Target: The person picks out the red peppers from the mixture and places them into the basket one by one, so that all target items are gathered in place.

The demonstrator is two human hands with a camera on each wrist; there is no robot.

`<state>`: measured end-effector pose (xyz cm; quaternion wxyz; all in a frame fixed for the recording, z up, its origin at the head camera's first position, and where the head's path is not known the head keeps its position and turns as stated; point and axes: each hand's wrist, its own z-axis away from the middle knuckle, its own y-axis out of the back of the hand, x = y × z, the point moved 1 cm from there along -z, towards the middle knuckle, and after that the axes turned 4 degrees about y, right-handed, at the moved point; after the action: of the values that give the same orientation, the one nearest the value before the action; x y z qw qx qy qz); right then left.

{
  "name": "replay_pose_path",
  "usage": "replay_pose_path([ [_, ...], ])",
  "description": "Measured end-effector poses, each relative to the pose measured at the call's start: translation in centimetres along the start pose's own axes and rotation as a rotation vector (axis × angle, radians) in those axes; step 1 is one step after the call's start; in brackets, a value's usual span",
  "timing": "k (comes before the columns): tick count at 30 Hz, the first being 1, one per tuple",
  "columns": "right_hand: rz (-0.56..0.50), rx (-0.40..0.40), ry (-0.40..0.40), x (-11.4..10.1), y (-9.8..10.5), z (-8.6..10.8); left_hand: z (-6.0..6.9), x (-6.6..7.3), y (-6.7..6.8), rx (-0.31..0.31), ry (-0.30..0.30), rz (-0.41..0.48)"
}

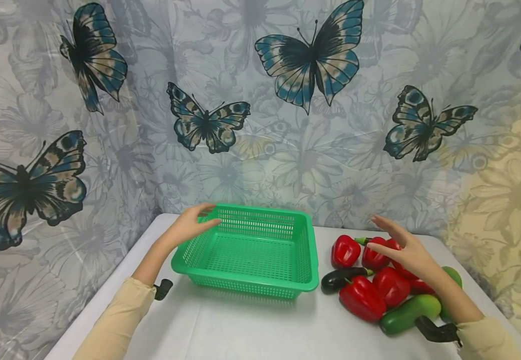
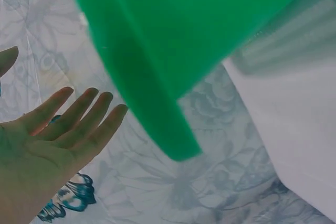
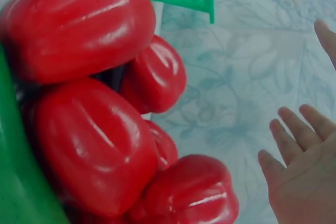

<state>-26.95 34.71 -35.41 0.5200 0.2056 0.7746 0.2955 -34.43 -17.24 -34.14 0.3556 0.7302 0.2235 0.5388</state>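
Your left hand [image 1: 191, 225], fingers apart, hovers by the left side of the green rectangular plastic basket [image 1: 251, 252] on the white table [image 1: 228, 330]. Your right hand [image 1: 405, 250], loosely spread, hovers near glossy red bell peppers [image 1: 363, 299], right of the basket.

The head view looks forward and down from above the table [image 1: 224, 330], farther away, and takes in the whole green basket [image 1: 248, 282]. The left wrist view looks from very near this basket, which is large at twelve o'clock, toward the patterned backdrop [image 1: 278, 187]. The right wrist view is close to the red peppers [image 3: 97, 145], large at nine o'clock, and also faces the backdrop; the head view has these peppers at four o'clock. All three share the basket, the right wrist only its corner, at twelve o'clock.
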Motion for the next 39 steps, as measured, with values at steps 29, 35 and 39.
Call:
replay_pose_path([
  [29, -0.038, 0.135, -0.166, 3.9, 2.3, 1.9, 1.8, -4.6, 1.7, -0.029, 0.149, 0.214],
  [35, -0.056, 0.133, -0.181, 5.3, 2.4, 2.5, 2.0, -5.3, 1.9, -0.025, 0.149, 0.262],
  [39, -0.030, 0.134, -0.180, 6.1, 2.5, 2.9, 2.1, -6.0, 2.1, -0.028, 0.159, 0.294],
])
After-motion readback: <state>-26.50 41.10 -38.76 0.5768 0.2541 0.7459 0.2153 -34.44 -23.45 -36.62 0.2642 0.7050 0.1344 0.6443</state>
